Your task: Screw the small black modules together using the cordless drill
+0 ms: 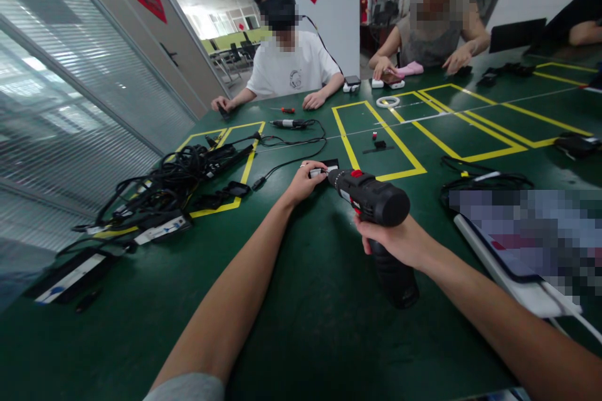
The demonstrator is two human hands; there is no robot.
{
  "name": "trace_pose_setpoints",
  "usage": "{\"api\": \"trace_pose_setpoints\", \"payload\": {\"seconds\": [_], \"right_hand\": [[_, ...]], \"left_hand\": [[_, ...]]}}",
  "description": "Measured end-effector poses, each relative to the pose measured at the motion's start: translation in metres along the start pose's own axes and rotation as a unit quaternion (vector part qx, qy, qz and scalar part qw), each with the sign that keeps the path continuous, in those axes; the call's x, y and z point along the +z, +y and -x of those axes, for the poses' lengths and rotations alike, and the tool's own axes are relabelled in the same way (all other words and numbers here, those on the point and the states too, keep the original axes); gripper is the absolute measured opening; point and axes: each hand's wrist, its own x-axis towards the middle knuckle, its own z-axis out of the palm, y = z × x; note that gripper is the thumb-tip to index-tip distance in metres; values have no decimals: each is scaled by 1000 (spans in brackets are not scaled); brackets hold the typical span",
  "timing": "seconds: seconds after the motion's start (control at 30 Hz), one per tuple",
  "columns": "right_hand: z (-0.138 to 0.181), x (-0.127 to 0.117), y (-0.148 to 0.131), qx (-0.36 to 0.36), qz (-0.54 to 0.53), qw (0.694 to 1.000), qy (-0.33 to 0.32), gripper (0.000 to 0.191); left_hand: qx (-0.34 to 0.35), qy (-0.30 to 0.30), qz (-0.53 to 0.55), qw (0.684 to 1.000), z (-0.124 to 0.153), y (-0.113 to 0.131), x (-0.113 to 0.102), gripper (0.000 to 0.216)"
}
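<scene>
My right hand [390, 235] is closed round the grip of a black cordless drill [371, 194] with red details. The drill points forward and left, its chuck end close to my left fingertips. My left hand [305, 182] rests on the table, thumb and fingers closed on a small black piece with a light part [332, 165]. What kind of thing the piece is I cannot make out, and my fingers hide part of it. Whether the drill's tip touches it I cannot tell. The green table [301, 313] lies under both forearms.
A heap of black cables [183, 169] and adapters lies to the left. Beyond my hands are a soldering-iron-like tool [289, 124], a small screwdriver [286, 110] and a white tape roll [388, 102]. A tablet-like device [498, 238] sits right. Two people [291, 62] work across the table.
</scene>
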Motion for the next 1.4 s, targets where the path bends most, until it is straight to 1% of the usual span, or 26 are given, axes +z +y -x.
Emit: {"api": "trace_pose_setpoints", "payload": {"seconds": [0.4, 0.7, 1.03, 1.2, 1.4], "right_hand": [[-1, -1, 2, -6, -6, 1000, -1, 3], [-2, 1, 2, -6, -21, 1000, -3, 6], [0, -1, 1, 11, 7, 1000, -4, 4], [0, -1, 1, 4, -4, 1000, -3, 3], [-1, 0, 1, 7, 2, 1000, -1, 3]], "left_hand": [[-4, 1, 8, 1000, 0, -2, 1, 24], [-1, 4, 8, 1000, 0, 1, 0, 22], [-1, 4, 2, 1000, 0, 4, 0, 22], [-10, -4, 3, 1000, 1, 4, -1, 23], [-12, 4, 10, 1000, 0, 2, 1, 23]]}}
